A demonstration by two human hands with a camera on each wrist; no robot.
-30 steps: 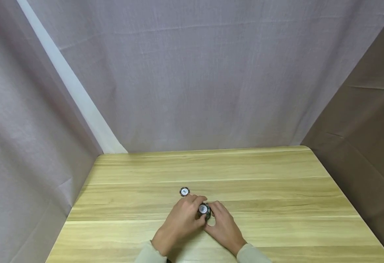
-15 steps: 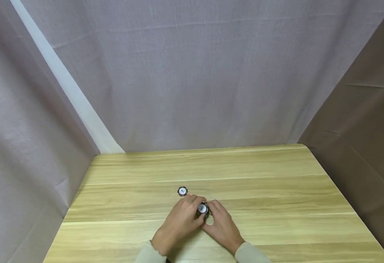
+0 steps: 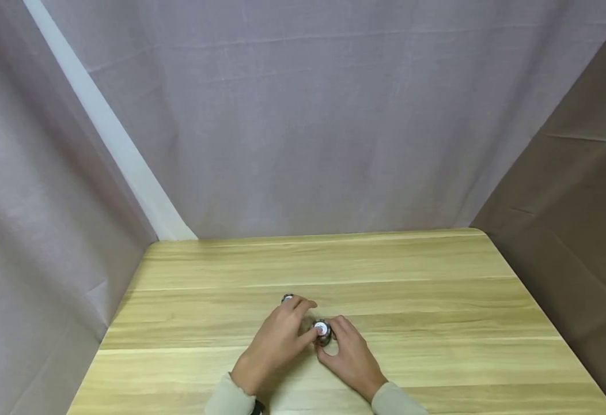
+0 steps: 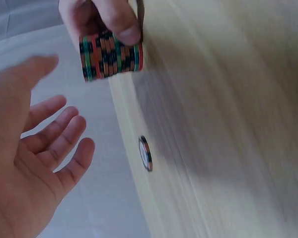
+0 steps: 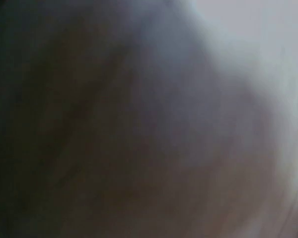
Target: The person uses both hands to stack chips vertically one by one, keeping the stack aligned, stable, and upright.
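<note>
A stack of poker chips (image 3: 322, 329) stands on the wooden table, its white-centred top facing up in the head view. My right hand (image 3: 352, 353) grips the stack from the right side. In the left wrist view the stack (image 4: 107, 57) shows black edges with red, green and orange marks, a right-hand finger lying over it. My left hand (image 3: 277, 334) is just left of the stack, fingers spread and relaxed, apart from the chips in its wrist view. Partly hidden beyond its fingers lies a single poker chip (image 3: 287, 297). The right wrist view is too dark and blurred to read.
The light wooden table (image 3: 438, 300) extends around both hands. A grey curtain (image 3: 303, 127) hangs behind its far edge, and a brown cloth (image 3: 567, 190) borders the right side.
My left hand has let go of the stack and moved slightly left and away, now partly covering the single chip. The right hand keeps its grip on the stack.
</note>
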